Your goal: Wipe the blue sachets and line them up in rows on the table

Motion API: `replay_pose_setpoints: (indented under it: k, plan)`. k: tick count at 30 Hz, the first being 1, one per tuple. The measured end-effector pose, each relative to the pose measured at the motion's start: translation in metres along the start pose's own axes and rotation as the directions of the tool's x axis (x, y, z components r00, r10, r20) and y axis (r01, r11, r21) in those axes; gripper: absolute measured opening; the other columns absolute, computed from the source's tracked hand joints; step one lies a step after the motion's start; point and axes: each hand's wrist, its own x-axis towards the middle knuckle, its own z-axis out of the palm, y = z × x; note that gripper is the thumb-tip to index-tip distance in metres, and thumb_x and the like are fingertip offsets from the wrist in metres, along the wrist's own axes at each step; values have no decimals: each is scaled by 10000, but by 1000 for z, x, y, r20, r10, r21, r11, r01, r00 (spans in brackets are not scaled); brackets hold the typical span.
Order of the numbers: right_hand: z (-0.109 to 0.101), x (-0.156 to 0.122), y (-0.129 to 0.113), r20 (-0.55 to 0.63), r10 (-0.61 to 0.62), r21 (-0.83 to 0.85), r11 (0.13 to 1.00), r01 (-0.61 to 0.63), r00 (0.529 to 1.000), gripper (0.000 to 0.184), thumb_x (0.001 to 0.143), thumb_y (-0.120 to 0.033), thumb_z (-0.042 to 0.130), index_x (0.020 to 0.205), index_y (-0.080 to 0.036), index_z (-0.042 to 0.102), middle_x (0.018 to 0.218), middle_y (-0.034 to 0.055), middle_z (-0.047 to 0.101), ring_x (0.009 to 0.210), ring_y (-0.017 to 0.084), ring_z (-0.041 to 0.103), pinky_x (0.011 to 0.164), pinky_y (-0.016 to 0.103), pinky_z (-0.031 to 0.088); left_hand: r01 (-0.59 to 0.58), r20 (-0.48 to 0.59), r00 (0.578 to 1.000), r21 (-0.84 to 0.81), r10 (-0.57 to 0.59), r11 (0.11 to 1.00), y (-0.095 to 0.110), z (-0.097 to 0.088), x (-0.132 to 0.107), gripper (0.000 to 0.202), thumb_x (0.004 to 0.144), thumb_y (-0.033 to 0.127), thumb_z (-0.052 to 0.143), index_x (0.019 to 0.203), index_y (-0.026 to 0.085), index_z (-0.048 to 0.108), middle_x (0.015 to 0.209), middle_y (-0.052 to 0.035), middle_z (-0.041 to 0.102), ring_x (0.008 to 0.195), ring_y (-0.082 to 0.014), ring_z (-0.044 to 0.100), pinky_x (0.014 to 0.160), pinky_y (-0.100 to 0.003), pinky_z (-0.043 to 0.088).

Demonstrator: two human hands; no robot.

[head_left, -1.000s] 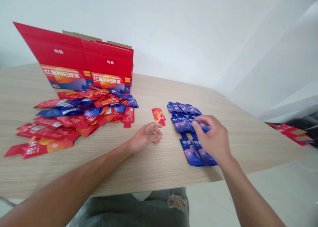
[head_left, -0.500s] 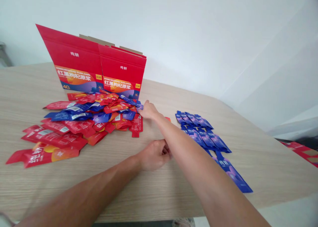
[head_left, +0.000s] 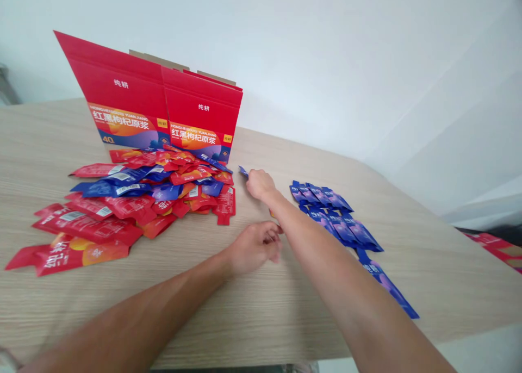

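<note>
My right hand [head_left: 259, 184] is closed on a blue sachet [head_left: 243, 171], lifted just right of the mixed pile of red and blue sachets [head_left: 134, 199]. Only the sachet's tip shows past my fingers. My left hand [head_left: 255, 247] rests on the wooden table [head_left: 261, 308] with its fingers curled loosely; nothing shows in it. My right forearm crosses just beside it. To the right lies a group of blue sachets [head_left: 338, 221], partly hidden by my right arm. A sliver of a red sachet [head_left: 271, 213] peeks out under that arm.
A red printed carton [head_left: 163, 112] stands open at the back of the table, behind the pile. A white wall rises behind it. More red packaging [head_left: 495, 248] lies off the table's right edge. The table's near edge runs along the bottom.
My right hand pulled a blue sachet out of the pile's right edge and has drawn back to the right with it. The left hand has stayed put.
</note>
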Motion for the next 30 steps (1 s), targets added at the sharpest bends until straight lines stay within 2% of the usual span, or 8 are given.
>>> replay_pose_setpoints:
  k: [4,9,14,17,19,21,26,30]
  plan:
    - [-6,-17,28,-86,71,141,988,-58,994,311,996,-82,548,1237,-67,744,1304,280,745,1274,381,721,1029,406,552,19,-203,978,-176,-55,984,11,2,1,407,697,151,783,1081,166,646,895,-7,649,701,-169,687,660,-365,632]
    - [-12,-53,41,-103,102,438,898,-47,989,206,990,-97,571,1118,-140,727,1041,115,825,1015,232,802,852,282,599,-97,-496,863,-347,-95,933,27,-4,3,264,824,250,812,1006,161,643,917,-37,682,717,-179,721,689,-370,646]
    - [-10,-102,40,8,-58,916,401,16,998,167,954,-147,615,1109,-207,592,809,-6,747,671,164,723,627,271,583,-251,-591,807,-354,-8,901,37,-12,3,380,762,418,894,905,159,655,820,-45,732,667,-183,703,581,-286,564]
    - [-9,-128,39,-173,-87,787,587,191,981,229,920,-186,697,1119,-211,585,960,42,751,868,205,750,812,370,621,-281,-637,771,-332,6,901,39,-12,4,348,726,378,897,810,157,640,734,-40,720,684,-208,721,596,-291,563]
    - [-11,-144,40,-360,-158,554,757,347,919,387,870,-240,802,1202,-201,607,1208,119,727,1125,261,723,1012,457,584,-291,-657,754,-342,-6,894,39,-11,4,269,767,327,846,779,150,643,711,-45,715,693,-217,731,635,-312,586]
    - [-13,-156,40,-409,-303,342,824,452,861,498,853,-276,855,1283,-187,621,1370,165,667,1297,298,654,1142,490,513,-292,-661,750,-361,-22,886,40,-10,4,188,818,280,780,781,142,659,688,-43,705,666,-210,722,645,-322,596]
    - [-16,-168,43,-314,-387,263,842,471,867,246,1010,-204,685,1254,-180,674,1311,153,737,1248,282,694,1122,448,525,-281,-534,845,-426,12,860,47,-9,1,192,915,303,692,847,124,714,761,-69,745,691,-180,719,700,-312,619]
    - [-11,-168,51,-328,-175,610,711,349,928,188,1072,-278,533,1120,-223,706,1098,82,777,960,238,772,853,373,641,-215,-433,901,-360,42,908,48,-8,-4,270,792,336,864,885,134,711,805,-56,753,668,-160,705,631,-270,579]
